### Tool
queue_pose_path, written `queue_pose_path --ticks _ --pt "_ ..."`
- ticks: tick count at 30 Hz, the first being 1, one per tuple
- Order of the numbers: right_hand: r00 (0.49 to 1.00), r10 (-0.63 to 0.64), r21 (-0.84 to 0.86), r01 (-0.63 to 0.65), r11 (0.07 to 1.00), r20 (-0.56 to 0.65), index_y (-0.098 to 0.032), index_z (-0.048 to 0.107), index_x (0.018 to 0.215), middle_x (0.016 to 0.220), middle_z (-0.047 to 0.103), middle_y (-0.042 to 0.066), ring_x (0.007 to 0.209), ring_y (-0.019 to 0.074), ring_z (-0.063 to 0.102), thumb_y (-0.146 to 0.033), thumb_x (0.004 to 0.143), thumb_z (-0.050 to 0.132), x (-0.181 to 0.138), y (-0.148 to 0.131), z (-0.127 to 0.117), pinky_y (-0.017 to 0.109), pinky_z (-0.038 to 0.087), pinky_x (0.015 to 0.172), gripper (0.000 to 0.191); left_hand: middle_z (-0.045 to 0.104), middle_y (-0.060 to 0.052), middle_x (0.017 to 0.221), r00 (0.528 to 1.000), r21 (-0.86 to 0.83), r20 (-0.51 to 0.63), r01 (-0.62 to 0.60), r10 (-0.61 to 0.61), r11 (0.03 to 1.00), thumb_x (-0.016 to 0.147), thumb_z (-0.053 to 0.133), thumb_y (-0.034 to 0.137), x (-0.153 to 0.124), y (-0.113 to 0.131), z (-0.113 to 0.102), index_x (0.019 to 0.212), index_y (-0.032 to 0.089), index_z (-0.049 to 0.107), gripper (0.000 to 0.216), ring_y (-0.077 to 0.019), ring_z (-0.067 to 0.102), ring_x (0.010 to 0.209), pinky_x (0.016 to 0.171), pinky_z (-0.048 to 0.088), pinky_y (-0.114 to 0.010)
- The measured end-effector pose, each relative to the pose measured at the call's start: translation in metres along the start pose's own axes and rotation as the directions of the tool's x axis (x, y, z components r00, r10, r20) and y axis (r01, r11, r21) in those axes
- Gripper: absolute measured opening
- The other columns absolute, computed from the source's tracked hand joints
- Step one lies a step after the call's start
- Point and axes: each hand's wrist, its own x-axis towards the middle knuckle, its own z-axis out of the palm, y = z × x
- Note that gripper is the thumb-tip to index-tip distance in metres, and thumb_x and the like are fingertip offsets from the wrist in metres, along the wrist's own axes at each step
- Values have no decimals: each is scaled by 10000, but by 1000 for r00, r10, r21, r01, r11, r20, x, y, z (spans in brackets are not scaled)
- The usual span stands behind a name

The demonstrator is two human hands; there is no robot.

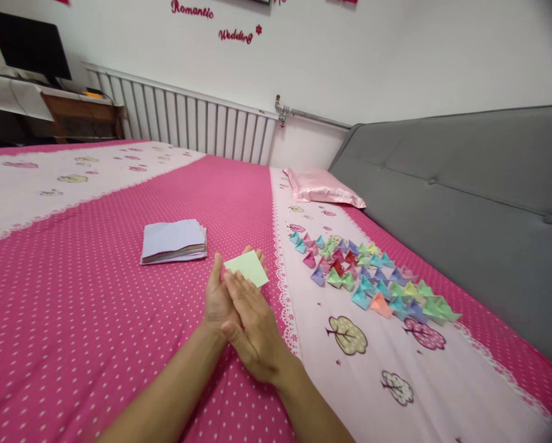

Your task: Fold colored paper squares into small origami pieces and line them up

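Observation:
A small sheet of pale green paper (248,267) lies sandwiched between my two hands, a little above the bed. My left hand (217,296) is palm up beneath it, with the thumb raised at the left and fingertips showing past the far edge. My right hand (253,323) lies flat over the near part of the paper, fingers together, covering that part and most of the left palm. Left of my hands, a stack of paper sheets (172,239) rests on the bedspread, a pale lavender sheet on top. To the right stand many small folded paper boats (335,267) in mixed colours.
The pink bedspread (119,307) has white dots and a pale printed band. A pink satin pillow (324,187) lies by the grey padded headboard (464,178). Beyond the bed are a white radiator (188,117) and a desk (84,111) with a black monitor (29,46).

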Motion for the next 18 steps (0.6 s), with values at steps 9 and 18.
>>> queue_pose_path --ticks 9,18 --pt "823 368 419 -177 890 -433 -198 588 1051 989 655 51 942 183 596 -243 825 498 -1 11 -7 331 461 857 247 578 -126 1174 999 72 -3 54 -54 996 900 315 271 7 -1 -1 1317 141 359 438 -178 569 1038 912 433 -299" --pt "654 698 819 -206 536 -293 -163 547 989 830 644 50 766 172 616 -371 751 601 2 36 -22 305 481 717 321 632 -45 1103 1000 266 -15 -22 27 964 890 364 277 -1 -16 9 1255 242 458 378 -169 589 995 893 441 -297"
